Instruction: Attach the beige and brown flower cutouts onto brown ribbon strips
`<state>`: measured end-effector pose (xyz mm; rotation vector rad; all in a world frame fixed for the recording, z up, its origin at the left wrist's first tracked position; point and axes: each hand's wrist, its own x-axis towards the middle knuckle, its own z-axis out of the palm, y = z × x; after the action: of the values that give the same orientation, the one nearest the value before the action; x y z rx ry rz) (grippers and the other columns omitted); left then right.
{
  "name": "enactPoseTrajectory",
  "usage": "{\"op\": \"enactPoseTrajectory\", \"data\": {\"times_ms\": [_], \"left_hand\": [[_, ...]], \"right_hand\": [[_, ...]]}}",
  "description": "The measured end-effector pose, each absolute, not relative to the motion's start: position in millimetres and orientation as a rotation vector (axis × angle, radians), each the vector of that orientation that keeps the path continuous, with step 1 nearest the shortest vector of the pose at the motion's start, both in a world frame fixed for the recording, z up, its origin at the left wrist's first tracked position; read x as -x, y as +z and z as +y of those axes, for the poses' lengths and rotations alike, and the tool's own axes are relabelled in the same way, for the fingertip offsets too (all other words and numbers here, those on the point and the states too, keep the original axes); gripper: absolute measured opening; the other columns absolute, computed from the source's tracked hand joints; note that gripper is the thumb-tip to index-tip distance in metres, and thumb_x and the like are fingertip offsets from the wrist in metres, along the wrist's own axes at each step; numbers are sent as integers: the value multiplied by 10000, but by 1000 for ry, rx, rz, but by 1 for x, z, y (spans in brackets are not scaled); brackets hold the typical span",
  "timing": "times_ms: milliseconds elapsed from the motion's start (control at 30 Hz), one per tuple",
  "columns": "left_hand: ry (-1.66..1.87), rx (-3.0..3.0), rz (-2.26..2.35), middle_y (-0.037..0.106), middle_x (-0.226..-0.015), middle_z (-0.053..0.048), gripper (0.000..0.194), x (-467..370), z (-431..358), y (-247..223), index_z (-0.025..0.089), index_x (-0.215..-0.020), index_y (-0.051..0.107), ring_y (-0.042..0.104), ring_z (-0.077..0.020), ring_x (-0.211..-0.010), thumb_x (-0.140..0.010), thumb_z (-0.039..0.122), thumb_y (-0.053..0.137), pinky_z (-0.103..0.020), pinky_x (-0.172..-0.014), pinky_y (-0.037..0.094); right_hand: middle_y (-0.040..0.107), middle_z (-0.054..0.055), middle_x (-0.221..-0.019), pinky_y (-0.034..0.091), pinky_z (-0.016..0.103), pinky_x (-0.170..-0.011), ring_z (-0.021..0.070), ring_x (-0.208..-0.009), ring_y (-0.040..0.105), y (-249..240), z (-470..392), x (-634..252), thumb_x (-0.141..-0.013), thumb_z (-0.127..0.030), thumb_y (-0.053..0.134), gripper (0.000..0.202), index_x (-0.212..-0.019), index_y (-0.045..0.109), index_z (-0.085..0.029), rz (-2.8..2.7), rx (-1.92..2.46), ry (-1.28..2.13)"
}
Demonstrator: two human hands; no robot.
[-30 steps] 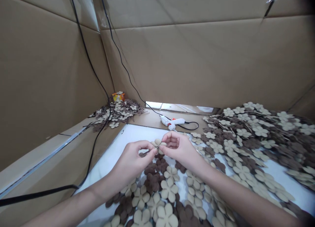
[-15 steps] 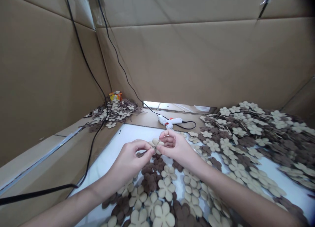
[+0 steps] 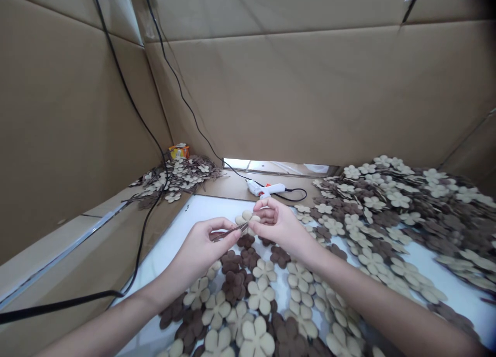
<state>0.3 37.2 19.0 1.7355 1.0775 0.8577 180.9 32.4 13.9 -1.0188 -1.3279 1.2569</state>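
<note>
Over the near middle of the white board, my left hand (image 3: 207, 246) pinches a thin brown strip (image 3: 231, 231) between thumb and fingers. The strip's far end crosses the front of a cream felt flower (image 3: 245, 217). My right hand (image 3: 278, 227) is closed on that flower's right side with thumb and fingertips. Whether the strip is fixed to the flower or only lies against it, I cannot tell. Beneath both hands lie loose flowers, such as a dark brown flower (image 3: 234, 285) and a cream flower (image 3: 261, 295).
A white glue gun (image 3: 267, 188) rests beyond the board (image 3: 209, 204), its cord rising leftwards. A large heap of flowers (image 3: 399, 199) spreads at right. Small flowers with strips (image 3: 189, 172) pile at back left beside an orange packet (image 3: 179, 151). A black cable (image 3: 145, 233) runs along the left.
The strip now shows across the front of the cream flower, where before it was mostly hidden by my left fingers. Both hands have shifted only slightly, and the view has turned a little.
</note>
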Motion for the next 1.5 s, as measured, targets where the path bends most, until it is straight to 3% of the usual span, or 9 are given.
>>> {"op": "enactPoseTrajectory", "data": {"times_ms": [333,733,967,1100,1367,1500], "left_hand": [[844,-1706,1072,698,-805,-48,204,2,39,17,155,-790,631,606,-164,-740,-786,358,607,-229,-662,448],[930,-1819,1108,610,-735,-6,285,2,33,22,163,-752,612,539,-140,-702,-855,408,510,-219,-636,410],[920,-1643,1109,644,-911,-31,283,4,36,27,186,-931,620,594,-173,-816,-803,435,578,-219,-630,457],[866,-1608,1063,654,-808,-23,249,5,41,26,156,-814,656,578,-128,-718,-760,399,649,-197,-630,431],[768,-1339,987,619,-636,18,258,6,43,24,150,-737,571,521,-67,-557,-705,357,722,-159,-530,367],[767,-1308,991,573,-574,45,256,5,42,24,150,-726,562,436,-40,-465,-713,356,713,-148,-446,265]], "right_hand": [[572,-23,-709,415,202,-578,76,-600,518,13,32,-181,-640,-179,687,309,-867,477,-169,-1347,1040,1235],[544,-38,-699,383,177,-523,75,-598,521,13,32,-180,-650,-198,691,293,-864,491,-175,-1301,1080,1253],[566,-33,-718,418,182,-541,74,-607,538,14,29,-179,-658,-172,684,299,-882,486,-177,-1338,1054,1278],[588,-26,-728,438,195,-578,74,-615,544,14,27,-178,-672,-166,672,300,-898,476,-178,-1374,1025,1287],[592,-24,-735,463,231,-622,93,-625,557,15,21,-176,-690,-145,639,303,-919,447,-197,-1470,1027,1223],[609,6,-865,483,263,-683,128,-738,589,19,18,-181,-751,-156,588,255,-975,482,-217,-1756,1040,902]]}}
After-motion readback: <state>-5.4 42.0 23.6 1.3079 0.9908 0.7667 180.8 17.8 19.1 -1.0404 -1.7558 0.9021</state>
